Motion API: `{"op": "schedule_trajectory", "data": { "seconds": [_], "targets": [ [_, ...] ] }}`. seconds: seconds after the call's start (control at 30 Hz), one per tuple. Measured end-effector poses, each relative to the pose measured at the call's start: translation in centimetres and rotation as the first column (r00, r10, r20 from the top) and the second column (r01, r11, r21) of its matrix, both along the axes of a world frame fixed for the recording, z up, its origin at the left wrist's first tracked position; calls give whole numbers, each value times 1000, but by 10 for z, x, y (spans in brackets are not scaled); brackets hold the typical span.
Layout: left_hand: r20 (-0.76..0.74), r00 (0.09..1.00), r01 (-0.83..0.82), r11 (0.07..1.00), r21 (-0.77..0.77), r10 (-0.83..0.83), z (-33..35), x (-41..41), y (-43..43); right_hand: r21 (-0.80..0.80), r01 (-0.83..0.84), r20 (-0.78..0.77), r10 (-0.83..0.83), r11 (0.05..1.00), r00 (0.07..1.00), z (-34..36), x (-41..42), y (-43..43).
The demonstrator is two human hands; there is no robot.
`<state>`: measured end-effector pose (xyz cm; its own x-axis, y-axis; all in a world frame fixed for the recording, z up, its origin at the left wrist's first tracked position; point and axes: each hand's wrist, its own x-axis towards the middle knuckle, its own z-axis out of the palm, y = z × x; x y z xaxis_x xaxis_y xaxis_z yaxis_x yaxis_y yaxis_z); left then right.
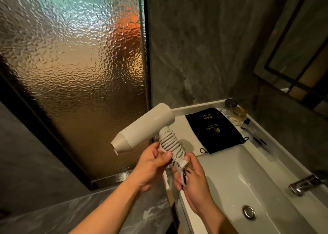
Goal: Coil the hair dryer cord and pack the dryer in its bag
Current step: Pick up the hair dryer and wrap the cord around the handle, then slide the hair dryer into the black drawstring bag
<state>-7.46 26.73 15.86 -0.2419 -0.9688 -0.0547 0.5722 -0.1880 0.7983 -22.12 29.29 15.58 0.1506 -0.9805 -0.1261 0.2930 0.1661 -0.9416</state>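
A cream hair dryer [144,128] is held up left of the sink, nozzle pointing down-left. Its cord [171,144] is wound in tight turns around the handle. My left hand [152,164] grips the wrapped handle from the left. My right hand [190,176] holds the plug end [182,163] of the cord just below the coils. The black drawstring bag [213,129] with gold print lies flat on the counter behind the basin, apart from both hands.
A white sink basin [230,177] with a drain [249,212] and a chrome tap [303,184] is on the right. Glass cups and small bottles [234,112] stand at the back of the counter. A textured glass door [79,65] fills the left.
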Motion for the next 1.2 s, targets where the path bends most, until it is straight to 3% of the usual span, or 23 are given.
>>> {"op": "schedule_trajectory", "data": {
  "seconds": [0.3, 0.43, 0.6, 0.8, 0.9, 1.07, 1.2],
  "targets": [
    [43, 992, 123, 992, -4, -123, -17, -17, -39, 38, 26, 2, -26, 999, 1000, -13, -28, -16],
    [25, 979, 202, 979, -8, -202, -29, -27, -78, 9, 26, -221, -23, 1000, 975, -13, -38, -47],
    [28, 946, 322, 947, -3, -322, -47, -41, -139, 103, 68, -323, -31, 992, 946, -15, -55, -91],
    [112, 860, 507, 857, -91, -497, -63, -66, -207, 204, 253, -178, -218, 946, 960, -22, -58, -133],
    [125, 831, 550, 834, -45, -542, -75, -76, -230, 235, 383, -157, -354, 893, 922, -29, -56, -148],
    [360, 754, 581, 814, 23, -549, -91, -94, -262, 261, 580, -166, -557, 771, 814, -40, -59, -161],
    [661, 550, 638, 767, 62, -511, -116, -103, -281, 269, 735, -188, -714, 623, 674, -47, -72, -166]
  ]
}}
